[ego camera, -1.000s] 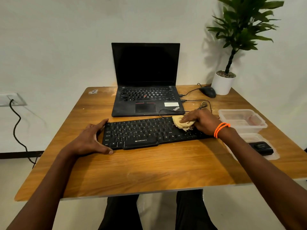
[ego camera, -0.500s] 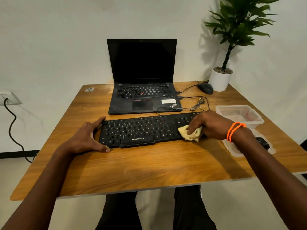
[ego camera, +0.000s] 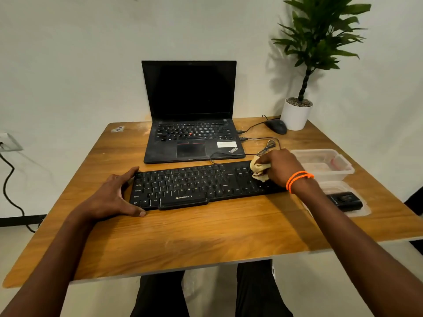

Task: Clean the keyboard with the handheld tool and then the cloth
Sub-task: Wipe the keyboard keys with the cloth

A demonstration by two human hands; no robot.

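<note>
Lying long axis left-right, keyboard (ego camera: 206,186) steadied by left hand (ego camera: 114,197); right hand (ego camera: 280,168) fingers grasping cloth (ego camera: 258,169).

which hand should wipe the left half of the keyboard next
Probably the right hand: it already grips the cloth on the keyboard's right end and can sweep leftward. The left hand braces the keyboard's left edge, holding it steady.

A black keyboard (ego camera: 201,186) with white lettering lies on the brown wood-grain table (ego camera: 206,236), a pale yellow cloth (ego camera: 258,170) on its right end, an orange bracelet (ego camera: 297,179) beside that, and a black laptop (ego camera: 190,115) behind it.
</note>
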